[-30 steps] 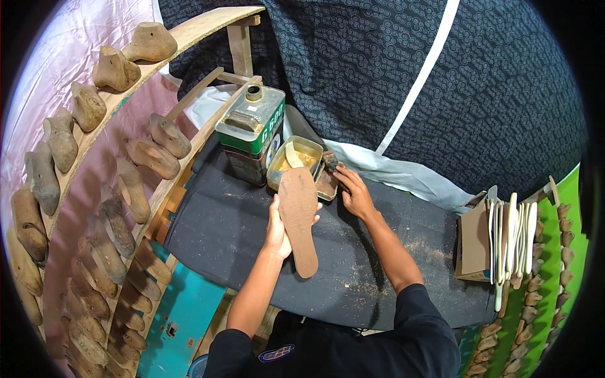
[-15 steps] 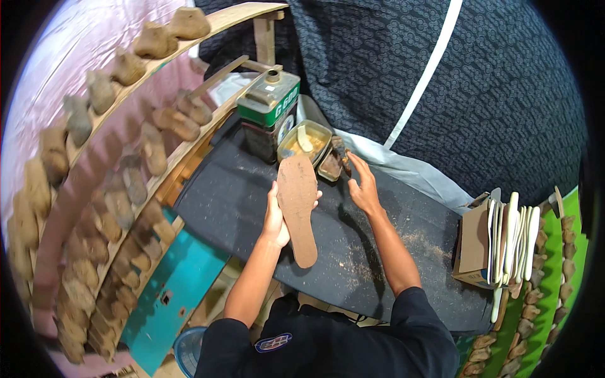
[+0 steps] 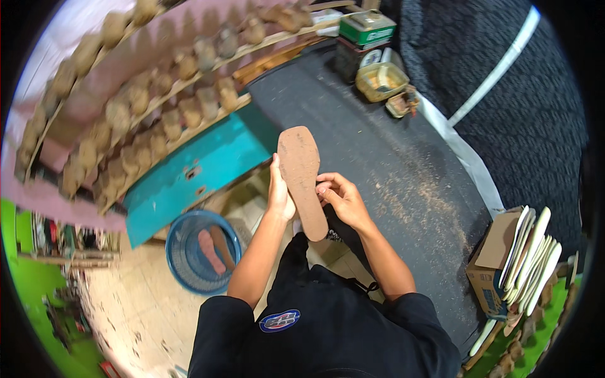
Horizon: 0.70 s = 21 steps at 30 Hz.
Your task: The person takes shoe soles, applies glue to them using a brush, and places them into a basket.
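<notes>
A brown shoe insole [image 3: 300,167], flat with faint dark marks, is held up in front of me, its wide end pointing away. My left hand [image 3: 281,194] grips it by the left edge, thumb along the side, with the other fingers hidden underneath. At the right edge, near the narrow middle, my right hand [image 3: 343,200] has its fingers curled, with the thumb and fingertips pinched at the rim. The insole hangs over the gap between my body and the dark-covered table [image 3: 378,157].
Beside the table stands a blue basket [image 3: 179,277] with pieces inside. At the table's far end are a green-topped metal can [image 3: 368,31], a yellowish tub [image 3: 378,91] and a small container [image 3: 397,105]. Wooden shoe lasts [image 3: 205,53] line shelves; a cardboard box [image 3: 488,277] holds pale sheets.
My view has turned left and down, bringing the basket and floor into sight. My right hand has left the small container and come to the insole, which my left hand still holds.
</notes>
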### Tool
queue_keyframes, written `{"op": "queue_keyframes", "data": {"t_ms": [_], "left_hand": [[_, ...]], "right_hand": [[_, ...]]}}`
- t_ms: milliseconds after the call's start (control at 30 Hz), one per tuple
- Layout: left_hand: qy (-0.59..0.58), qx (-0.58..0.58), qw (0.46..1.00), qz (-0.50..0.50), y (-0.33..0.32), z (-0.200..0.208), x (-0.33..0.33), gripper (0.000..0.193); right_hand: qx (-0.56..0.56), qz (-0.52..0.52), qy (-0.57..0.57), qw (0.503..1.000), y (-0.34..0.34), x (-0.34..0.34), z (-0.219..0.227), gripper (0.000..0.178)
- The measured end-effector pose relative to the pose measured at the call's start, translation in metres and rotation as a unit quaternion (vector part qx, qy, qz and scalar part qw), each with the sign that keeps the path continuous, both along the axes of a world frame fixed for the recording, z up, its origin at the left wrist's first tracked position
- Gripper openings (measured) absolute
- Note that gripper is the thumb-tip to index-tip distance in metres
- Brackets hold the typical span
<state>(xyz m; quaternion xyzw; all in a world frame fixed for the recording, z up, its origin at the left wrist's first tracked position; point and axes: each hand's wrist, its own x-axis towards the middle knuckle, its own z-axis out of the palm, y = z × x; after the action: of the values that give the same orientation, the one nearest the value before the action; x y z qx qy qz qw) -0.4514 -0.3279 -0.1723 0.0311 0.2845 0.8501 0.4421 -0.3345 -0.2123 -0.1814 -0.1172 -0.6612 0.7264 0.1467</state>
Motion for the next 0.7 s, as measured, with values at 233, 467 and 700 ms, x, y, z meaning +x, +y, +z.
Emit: {"op": "queue_keyframes", "data": {"t_ms": [233, 467, 700], "left_hand": [[0.014, -0.069, 0.987, 0.144, -0.118, -0.058, 0.036, 0.061], [0.007, -0.223, 0.955, 0.194, -0.23, -0.094, 0.05, 0.055], [-0.049, -0.276, 0.946, 0.162, -0.336, -0.157, 0.034, 0.056]], "right_hand": [[-0.004, 0.094, -0.075, 0.993, -0.083, 0.007, -0.036, 0.016], [0.028, 0.182, -0.164, 0.969, -0.168, -0.004, -0.098, 0.019], [0.093, 0.25, -0.255, 0.929, -0.251, -0.039, -0.155, 0.024]]}}
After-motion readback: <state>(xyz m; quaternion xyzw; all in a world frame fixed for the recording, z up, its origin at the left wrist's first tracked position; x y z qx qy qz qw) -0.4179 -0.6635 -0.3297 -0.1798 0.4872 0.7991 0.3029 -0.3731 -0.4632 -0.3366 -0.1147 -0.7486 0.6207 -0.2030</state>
